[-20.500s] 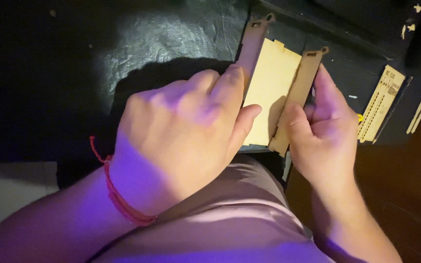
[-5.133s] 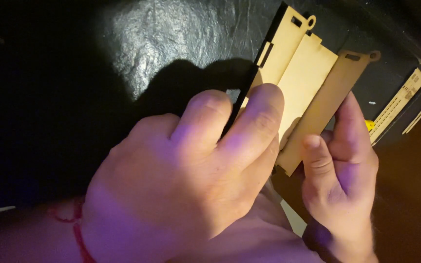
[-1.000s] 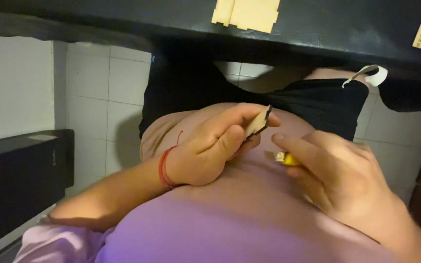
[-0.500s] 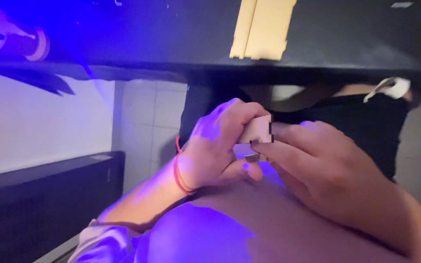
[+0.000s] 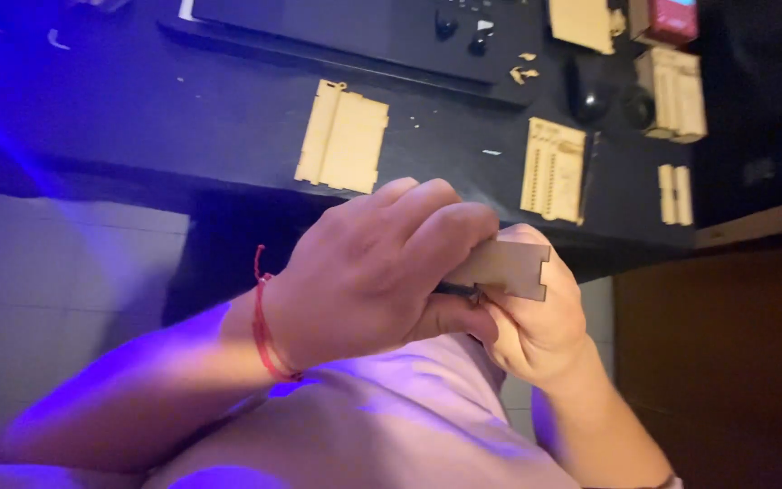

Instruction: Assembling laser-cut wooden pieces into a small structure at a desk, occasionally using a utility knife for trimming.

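Note:
Both hands meet over my lap, below the black table's edge (image 5: 228,186). My left hand (image 5: 368,272), with a red string at the wrist, grips a small notched wooden panel (image 5: 507,268) from above with its fingers curled over it. My right hand (image 5: 536,321) holds the same panel from underneath, thumb against its lower edge. A thin dark part shows between the fingers under the panel. On the table lies a partly built wooden piece (image 5: 343,137) made of flat panels, apart from both hands.
Further wooden parts lie on the table: a perforated panel (image 5: 553,169), two narrow strips (image 5: 674,194), a slotted block (image 5: 676,94) and another flat piece (image 5: 581,22). A dark round object (image 5: 583,93) and a reddish box (image 5: 665,20) sit at the back. White floor tiles show at left.
The view has risen from my lap to the table top. The hands lifted and now hold a wider notched panel together; the assembled piece held earlier lies on the table.

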